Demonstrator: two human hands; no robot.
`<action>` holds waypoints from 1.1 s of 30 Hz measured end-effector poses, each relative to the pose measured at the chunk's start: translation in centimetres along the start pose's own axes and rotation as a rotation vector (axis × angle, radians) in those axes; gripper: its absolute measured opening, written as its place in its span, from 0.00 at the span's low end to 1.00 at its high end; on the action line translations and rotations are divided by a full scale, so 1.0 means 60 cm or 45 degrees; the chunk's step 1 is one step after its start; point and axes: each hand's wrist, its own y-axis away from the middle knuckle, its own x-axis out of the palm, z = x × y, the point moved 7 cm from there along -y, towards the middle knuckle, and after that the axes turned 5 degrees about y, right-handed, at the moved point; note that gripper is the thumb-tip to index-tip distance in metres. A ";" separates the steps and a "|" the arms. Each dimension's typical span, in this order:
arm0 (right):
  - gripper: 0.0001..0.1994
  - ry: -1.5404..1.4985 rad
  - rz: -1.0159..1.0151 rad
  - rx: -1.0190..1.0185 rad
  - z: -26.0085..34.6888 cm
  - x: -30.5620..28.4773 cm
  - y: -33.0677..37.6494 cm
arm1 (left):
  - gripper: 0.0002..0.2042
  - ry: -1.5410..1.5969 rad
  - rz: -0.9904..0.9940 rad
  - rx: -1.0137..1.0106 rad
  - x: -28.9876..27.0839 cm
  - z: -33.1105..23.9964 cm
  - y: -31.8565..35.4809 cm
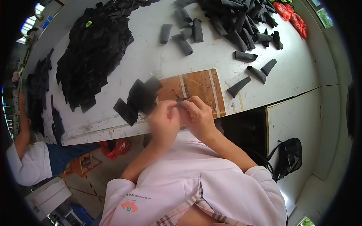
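Over the near edge of a brown wooden board (203, 84), my two hands meet in front of me. My right hand (197, 113) is closed, its thumb and fingers pinching a small black fabric piece (182, 100). Close against it, my left hand (164, 119) is curled with its fingertips at the same piece; motion blurs it somewhat. Most of the piece is hidden by my fingers. Just left of the board lie a few flat black fabric pieces (126, 112), partly overlapping, the upper ones blurred.
A big heap of flat black pieces (92, 49) covers the table's left side. Rolled black pieces (241, 22) pile up at the far right, several scattered nearer. Red plastic bags (292, 17) sit in the far right corner. A black bag (289, 156) lies at right. Another person (30, 162) works at left.
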 end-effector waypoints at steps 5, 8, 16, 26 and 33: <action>0.07 -0.244 -0.034 0.291 -0.041 0.002 0.002 | 0.10 1.274 0.056 -1.097 0.028 0.070 0.016; 0.03 -0.793 0.233 0.682 -0.069 0.022 0.008 | 0.13 1.668 0.305 -1.175 0.026 0.047 -0.001; 0.07 -1.968 0.545 1.419 -0.024 0.083 0.057 | 0.09 0.718 0.089 -0.724 0.006 0.062 0.016; 0.08 -1.939 0.512 0.924 -0.030 0.060 0.039 | 0.20 2.247 0.700 -1.202 0.027 -0.013 0.027; 0.05 -1.249 0.263 0.330 -0.016 0.006 -0.022 | 0.14 0.981 0.068 -0.380 -0.020 -0.024 -0.003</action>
